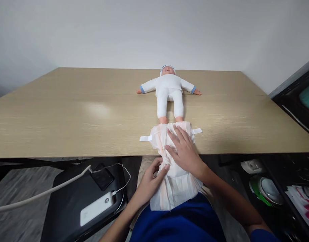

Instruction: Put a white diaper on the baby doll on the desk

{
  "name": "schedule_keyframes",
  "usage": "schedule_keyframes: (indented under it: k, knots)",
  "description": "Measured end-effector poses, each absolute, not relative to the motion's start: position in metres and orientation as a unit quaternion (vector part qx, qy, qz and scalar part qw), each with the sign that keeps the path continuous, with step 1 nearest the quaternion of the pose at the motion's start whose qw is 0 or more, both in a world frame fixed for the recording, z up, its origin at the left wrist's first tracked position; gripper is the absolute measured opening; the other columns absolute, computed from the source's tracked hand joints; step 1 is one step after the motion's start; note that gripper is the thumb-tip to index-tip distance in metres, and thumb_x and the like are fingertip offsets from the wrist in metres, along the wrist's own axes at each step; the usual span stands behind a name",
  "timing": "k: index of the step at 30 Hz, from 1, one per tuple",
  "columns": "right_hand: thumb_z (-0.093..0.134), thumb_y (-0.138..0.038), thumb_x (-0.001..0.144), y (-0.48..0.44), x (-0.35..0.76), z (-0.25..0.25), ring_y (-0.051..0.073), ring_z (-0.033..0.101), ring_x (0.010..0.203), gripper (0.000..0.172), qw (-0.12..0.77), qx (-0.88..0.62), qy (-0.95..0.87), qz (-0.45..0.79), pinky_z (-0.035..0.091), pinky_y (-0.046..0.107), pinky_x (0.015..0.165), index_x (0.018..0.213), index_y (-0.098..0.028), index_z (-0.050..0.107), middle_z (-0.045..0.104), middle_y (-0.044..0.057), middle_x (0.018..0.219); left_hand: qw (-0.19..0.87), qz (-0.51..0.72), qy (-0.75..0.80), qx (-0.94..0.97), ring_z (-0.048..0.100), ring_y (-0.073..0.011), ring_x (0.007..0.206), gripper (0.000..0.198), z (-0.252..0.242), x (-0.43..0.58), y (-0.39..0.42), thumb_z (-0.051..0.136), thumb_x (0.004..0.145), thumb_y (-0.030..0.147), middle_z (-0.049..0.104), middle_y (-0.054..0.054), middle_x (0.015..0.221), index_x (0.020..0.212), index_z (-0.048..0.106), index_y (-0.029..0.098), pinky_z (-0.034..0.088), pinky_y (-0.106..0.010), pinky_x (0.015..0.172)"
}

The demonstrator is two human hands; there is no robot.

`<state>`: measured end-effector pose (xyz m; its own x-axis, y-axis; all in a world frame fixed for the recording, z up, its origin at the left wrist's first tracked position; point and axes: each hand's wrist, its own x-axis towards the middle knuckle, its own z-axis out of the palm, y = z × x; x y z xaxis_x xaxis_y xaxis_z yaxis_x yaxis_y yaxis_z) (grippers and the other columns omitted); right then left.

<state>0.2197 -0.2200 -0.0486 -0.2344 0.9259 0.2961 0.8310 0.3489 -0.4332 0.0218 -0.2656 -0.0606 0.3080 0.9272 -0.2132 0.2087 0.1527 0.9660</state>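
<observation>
An unfolded white diaper [178, 181] hangs over the table's front edge, its upper part on the tabletop and its lower part over my lap. White fastening tabs stick out on both sides of the upper part. My right hand [182, 148] lies flat on the diaper with fingers spread. At the diaper's left edge, my left hand [153, 179] pinches the material between thumb and fingers. Just beyond the diaper a baby doll [168, 85] in white clothes and cap lies on its back, arms stretched out, feet near the diaper's top edge.
The wooden table [68, 114] reaches back to a pale wall. Below left, a white power bank [96, 208] and a dark phone-like object [102, 176] with cables rest on a black seat [66, 201]. A dark shelf with containers [267, 190] stands below right.
</observation>
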Motion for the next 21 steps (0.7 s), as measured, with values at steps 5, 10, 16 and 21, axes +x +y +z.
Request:
schedule_keyframes:
  k: [5,10,16,21]
  knots:
    - [0.055,-0.05,0.114,-0.218,0.213,-0.062,0.041,0.028,0.172,0.063,0.218,-0.575,-0.784,0.081,0.029,0.069,0.138,0.173,-0.027,0.05,0.033,0.016,0.185,0.42,0.17,0.504,0.735,0.076,-0.0298,0.107,0.032,-0.008,-0.023,-0.258,0.064,0.107,0.056,0.081,-0.006,0.114,0.112,0.079,0.029,0.057,-0.037,0.094]
    - [0.056,-0.049,0.114,-0.226,0.209,-0.064,0.043,0.025,0.173,0.062,0.219,-0.572,-0.787,0.072,0.028,0.071,0.137,0.173,-0.033,0.049,0.03,0.014,0.186,0.264,0.282,0.459,0.8,0.073,-0.0265,0.101,0.025,0.04,-0.033,-0.187,0.057,0.112,0.047,0.079,-0.006,0.111,0.114,0.072,0.026,0.059,-0.035,0.087]
    - [0.055,-0.048,0.115,-0.224,0.212,-0.062,0.043,0.024,0.173,0.062,0.194,-0.566,-0.797,0.08,0.025,0.071,0.138,0.173,-0.03,0.049,0.029,0.016,0.186,0.011,0.157,0.322,0.934,0.051,-0.0391,0.152,0.075,0.016,0.014,-0.055,0.05,0.095,0.001,0.05,-0.02,0.172,0.167,0.049,0.02,0.044,-0.059,0.124]
    - [0.056,-0.05,0.114,-0.223,0.212,-0.064,0.046,0.02,0.174,0.064,0.188,-0.561,-0.802,0.082,0.025,0.075,0.137,0.174,-0.03,0.047,0.028,0.016,0.187,-0.046,0.005,0.19,0.981,0.029,-0.0408,0.171,0.109,0.005,0.04,-0.02,0.064,0.082,-0.003,0.021,-0.005,0.19,0.178,0.033,0.037,0.029,-0.059,0.136]
